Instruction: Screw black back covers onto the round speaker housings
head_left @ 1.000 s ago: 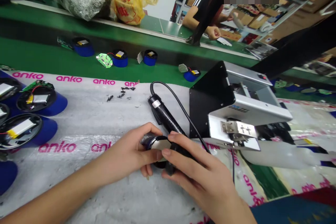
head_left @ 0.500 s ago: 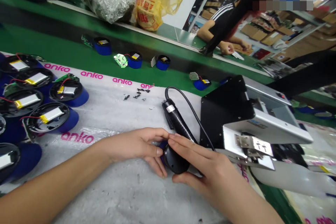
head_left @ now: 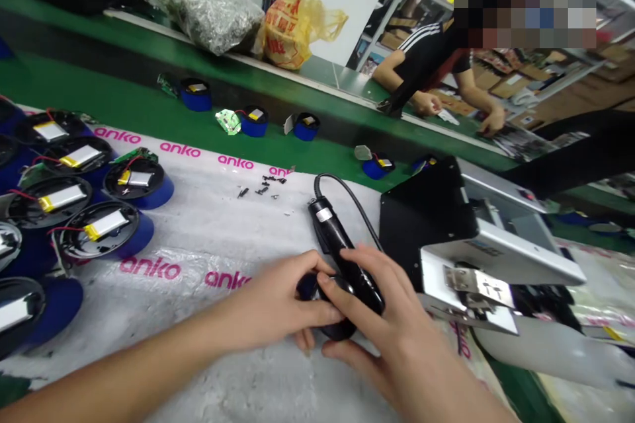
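Observation:
My left hand [head_left: 278,304] and my right hand [head_left: 391,330] both close around a small round black part [head_left: 336,329] held low over the white plastic sheet [head_left: 208,225]. The part is mostly hidden by my fingers. Just behind it lies a black electric screwdriver [head_left: 342,244] with its cable curling up and away; my right fingers rest against its lower end. Several tiny black screws [head_left: 262,185] lie scattered on the sheet further back.
Several blue round housings with batteries [head_left: 104,228] crowd the left edge. A metal screw-feeder machine [head_left: 471,238] stands at the right. More blue housings [head_left: 254,122] sit on the green conveyor belt. Another person's hands [head_left: 431,104] work across it, near bags [head_left: 292,26].
The view shifted slightly. My hands turned the black part and closed further over it, and my right fingers now lie over the screwdriver's lower end.

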Tool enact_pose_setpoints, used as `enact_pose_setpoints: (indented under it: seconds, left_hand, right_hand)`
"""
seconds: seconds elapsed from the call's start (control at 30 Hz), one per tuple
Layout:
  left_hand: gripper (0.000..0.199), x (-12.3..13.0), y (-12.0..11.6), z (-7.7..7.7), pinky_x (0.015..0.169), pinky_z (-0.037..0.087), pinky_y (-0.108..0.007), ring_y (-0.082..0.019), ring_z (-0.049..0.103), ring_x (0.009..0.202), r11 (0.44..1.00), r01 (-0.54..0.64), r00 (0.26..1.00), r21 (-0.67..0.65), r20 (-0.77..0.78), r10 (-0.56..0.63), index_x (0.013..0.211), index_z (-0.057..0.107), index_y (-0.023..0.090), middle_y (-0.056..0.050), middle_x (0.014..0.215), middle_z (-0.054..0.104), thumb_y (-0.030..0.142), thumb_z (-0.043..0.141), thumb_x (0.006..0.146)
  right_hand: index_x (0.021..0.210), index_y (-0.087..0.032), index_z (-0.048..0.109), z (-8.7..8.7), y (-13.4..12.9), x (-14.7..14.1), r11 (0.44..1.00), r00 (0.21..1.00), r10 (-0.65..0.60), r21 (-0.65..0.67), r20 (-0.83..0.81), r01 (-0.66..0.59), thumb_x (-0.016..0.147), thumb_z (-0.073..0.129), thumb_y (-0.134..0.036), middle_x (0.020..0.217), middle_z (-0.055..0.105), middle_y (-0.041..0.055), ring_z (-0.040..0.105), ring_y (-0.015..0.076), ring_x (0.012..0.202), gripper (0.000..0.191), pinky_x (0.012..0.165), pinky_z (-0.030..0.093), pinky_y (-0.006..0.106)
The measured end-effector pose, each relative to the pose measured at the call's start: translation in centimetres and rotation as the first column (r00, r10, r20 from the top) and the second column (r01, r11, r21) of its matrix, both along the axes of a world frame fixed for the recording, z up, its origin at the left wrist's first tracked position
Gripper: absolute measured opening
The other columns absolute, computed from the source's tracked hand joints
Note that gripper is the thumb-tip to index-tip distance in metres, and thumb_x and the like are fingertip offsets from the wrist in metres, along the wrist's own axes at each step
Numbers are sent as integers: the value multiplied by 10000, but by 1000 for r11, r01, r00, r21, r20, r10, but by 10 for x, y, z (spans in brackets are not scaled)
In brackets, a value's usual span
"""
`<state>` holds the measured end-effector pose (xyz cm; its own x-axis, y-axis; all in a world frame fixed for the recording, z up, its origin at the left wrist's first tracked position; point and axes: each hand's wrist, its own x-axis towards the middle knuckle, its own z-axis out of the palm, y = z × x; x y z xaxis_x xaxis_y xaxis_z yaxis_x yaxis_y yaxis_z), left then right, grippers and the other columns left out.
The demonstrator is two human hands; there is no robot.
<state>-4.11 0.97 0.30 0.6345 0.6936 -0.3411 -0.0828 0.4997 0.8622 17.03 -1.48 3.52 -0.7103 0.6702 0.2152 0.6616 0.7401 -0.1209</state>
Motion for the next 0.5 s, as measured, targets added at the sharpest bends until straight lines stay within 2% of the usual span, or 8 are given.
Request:
enact_pose_setpoints:
  seconds: [0.07, 0.13, 0.2, 0.27, 0.33, 0.4, 0.47, 0.5]
  left_hand:
    - [251, 7, -4, 3, 428, 499, -178, -89, 604, 441, 999, -29, 997, 30, -77, 32, 1098, 572, 223, 60, 672, 616, 284, 661, 872]
    - [238, 11, -5, 4, 379, 471, -154, -85, 573, 384, 1000, -20, 995, 21, -102, 23, 1095, 575, 221, 69, 594, 597, 286, 635, 875]
    - [240, 12, -4, 3, 375, 483, -148, -86, 591, 384, 1000, -13, 996, 18, -92, 15, 1084, 581, 215, 50, 627, 636, 314, 641, 873]
    - [267, 12, -3, 0, 383, 503, -146, -88, 626, 408, 1000, -8, 997, 29, -80, 10, 1091, 581, 220, 16, 740, 696, 356, 659, 875]
    - [329, 10, -3, -3, 382, 515, -153, -98, 650, 420, 999, -7, 994, 38, -108, 11, 1116, 573, 230, -14, 835, 736, 407, 689, 865]
    - [415, 8, -3, -6, 373, 519, -166, -111, 656, 410, 1000, -6, 988, 21, -153, 9, 1125, 564, 238, -30, 876, 756, 469, 737, 826]
    - [503, 7, -3, -6, 368, 522, -182, -125, 650, 393, 1000, 9, 981, 11, -194, -6, 1132, 564, 248, -24, 838, 759, 537, 772, 777]
    - [534, 7, -4, -5, 367, 519, -186, -129, 645, 389, 1000, 17, 976, 19, -218, -13, 1136, 568, 251, -18, 805, 755, 569, 776, 760]
  right_hand:
    - [1476, -197, 445, -8, -10, 3, 994, 996, -89, -59, -3, 88, 854, 711, -386, 1487, 367, 248, 461, 441, 1352, 702, 881, 586, 593]
    - [1534, -184, 333, -20, -19, 6, 970, 974, -226, -94, -16, 223, 904, 624, -295, 1528, 344, 242, 468, 401, 1366, 702, 915, 582, 538]
    - [1516, -166, 363, -31, -23, 7, 943, 946, -321, -107, -34, 316, 900, 580, -157, 1533, 364, 250, 467, 408, 1365, 653, 967, 546, 555]
    - [1481, -176, 432, -36, -23, 7, 926, 935, -353, -153, -22, 346, 875, 587, -84, 1538, 362, 264, 523, 433, 1306, 631, 950, 555, 564]
    - [1472, -229, 453, -32, -24, 8, 908, 923, -383, -194, -27, 371, 880, 550, -44, 1540, 380, 238, 616, 390, 1214, 628, 912, 593, 506]
    - [1482, -282, 428, -22, -29, 12, 895, 911, -409, -219, -58, 388, 916, 504, -70, 1505, 465, 159, 653, 295, 1185, 609, 929, 599, 416]
    - [1490, -301, 395, -10, -41, 18, 882, 876, -443, -269, -191, 387, 943, 497, -129, 1429, 563, 86, 640, 221, 1211, 582, 966, 580, 346]
    - [1492, -307, 384, -5, -49, 21, 867, 829, -478, -309, -291, 392, 947, 514, -160, 1391, 598, 69, 638, 208, 1212, 579, 965, 581, 331]
